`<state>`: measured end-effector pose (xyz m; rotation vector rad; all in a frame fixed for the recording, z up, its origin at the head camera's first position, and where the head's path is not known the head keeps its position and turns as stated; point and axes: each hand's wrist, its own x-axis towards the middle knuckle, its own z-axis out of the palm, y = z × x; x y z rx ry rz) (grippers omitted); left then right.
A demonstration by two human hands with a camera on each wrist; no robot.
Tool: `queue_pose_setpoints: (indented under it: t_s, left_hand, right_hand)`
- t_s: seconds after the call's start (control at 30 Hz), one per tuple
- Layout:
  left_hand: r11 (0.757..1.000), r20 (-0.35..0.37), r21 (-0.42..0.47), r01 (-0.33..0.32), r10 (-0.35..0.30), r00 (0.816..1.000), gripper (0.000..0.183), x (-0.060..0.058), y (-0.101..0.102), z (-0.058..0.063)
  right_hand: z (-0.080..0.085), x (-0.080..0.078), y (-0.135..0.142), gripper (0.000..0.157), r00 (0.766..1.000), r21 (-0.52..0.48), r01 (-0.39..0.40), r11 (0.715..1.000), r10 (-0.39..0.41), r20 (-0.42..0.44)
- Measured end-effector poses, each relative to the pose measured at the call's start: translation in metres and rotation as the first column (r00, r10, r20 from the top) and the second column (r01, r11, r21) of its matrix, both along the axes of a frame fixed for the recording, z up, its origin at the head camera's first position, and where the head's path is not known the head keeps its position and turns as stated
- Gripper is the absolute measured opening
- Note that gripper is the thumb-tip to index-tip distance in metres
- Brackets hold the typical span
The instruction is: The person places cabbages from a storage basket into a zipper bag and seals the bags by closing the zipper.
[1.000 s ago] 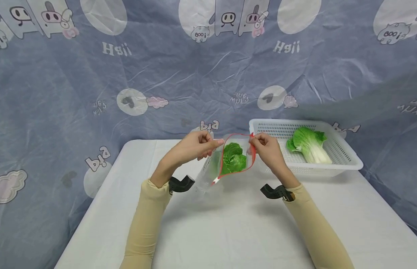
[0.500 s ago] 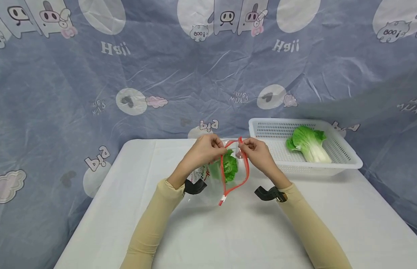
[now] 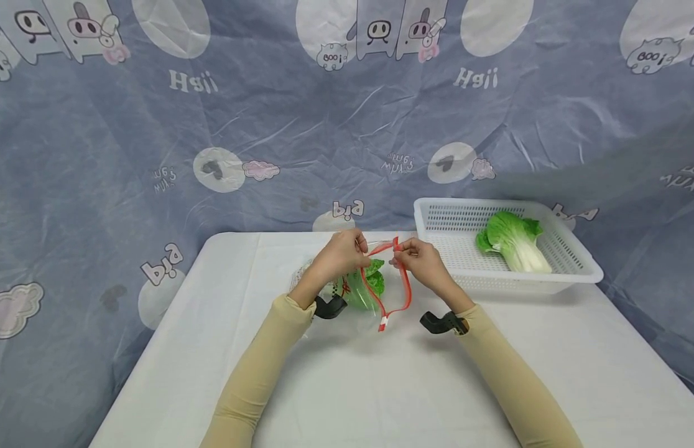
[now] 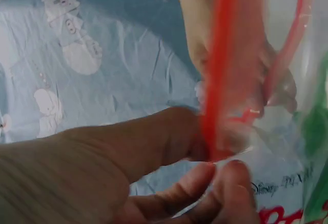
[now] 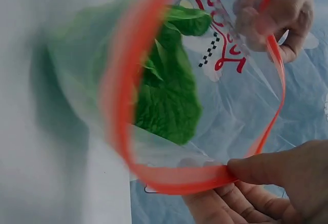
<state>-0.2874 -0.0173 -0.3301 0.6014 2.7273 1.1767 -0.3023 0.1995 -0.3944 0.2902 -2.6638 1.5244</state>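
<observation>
Between the two hands is a clear zip bag (image 3: 407,289) with a red zip strip round its gaping mouth and a white slider (image 3: 384,321) at the near corner. My left hand (image 3: 342,254) pinches the strip on the left side of the mouth. On the other side, my right hand (image 3: 422,261) pinches the strip near its far end between thumb and fingers. A leafy green vegetable (image 5: 171,85) lies inside the bag, seen through the mouth in the right wrist view. Red lettering (image 5: 218,24) shows on the bag's film. Its lower part is partly hidden behind my left hand.
A white perforated basket (image 3: 571,277) stands at the back right of the white table (image 3: 380,392), with a head of leafy cabbage (image 3: 512,241) in it. A grey-blue printed cloth (image 3: 302,112) hangs behind the table.
Both hands have come closer together and lower, narrowing the bag's mouth. The bag's mouth has turned more to the right, and the slider has shifted right. Basket and cabbage stay put.
</observation>
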Motion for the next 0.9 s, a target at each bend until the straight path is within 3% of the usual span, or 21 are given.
queue_pose_setpoints:
  t_s: [0.13,0.3,0.4,0.53,0.6,0.73,0.9]
  left_hand:
    - [0.994,0.011,-0.095,0.054,-0.053,0.999,0.019,0.006,0.005,0.002]
    - [0.999,-0.017,-0.036,-0.008,0.007,1.0,0.009,0.007,0.003,0.003]
    - [1.0,-0.015,-0.03,-0.008,0.008,1.0,0.008,0.005,0.0,0.002]
    - [1.0,-0.017,-0.025,0.012,-0.012,1.0,0.004,0.002,-0.002,0.001]
    - [1.0,-0.014,-0.012,0.014,-0.015,1.0,0.005,0.002,-0.003,0.0]
    - [1.0,0.014,0.013,0.021,-0.021,1.0,0.008,0.002,-0.004,0.0]
    - [0.999,0.036,0.031,0.031,-0.032,0.999,0.008,0.003,-0.005,-0.001]
  right_hand:
    - [0.004,0.0,0.003,0.021,1.0,0.002,-0.003,1.0,0.003,0.024]
    - [0.016,-0.001,0.018,0.029,0.997,-0.007,0.005,1.0,-0.004,0.076]
    - [0.029,0.0,0.035,0.034,0.995,-0.007,0.017,1.0,-0.016,0.1]
    - [0.05,0.0,0.067,0.042,0.993,0.104,0.063,0.993,-0.072,0.089]
    - [0.06,-0.002,0.085,0.045,0.991,0.205,0.111,0.972,-0.125,0.054]
    - [0.073,-0.007,0.123,0.041,0.973,0.403,0.204,0.892,-0.229,0.013]
    - [0.074,-0.021,0.167,0.053,0.957,0.561,0.193,0.805,-0.281,0.074]
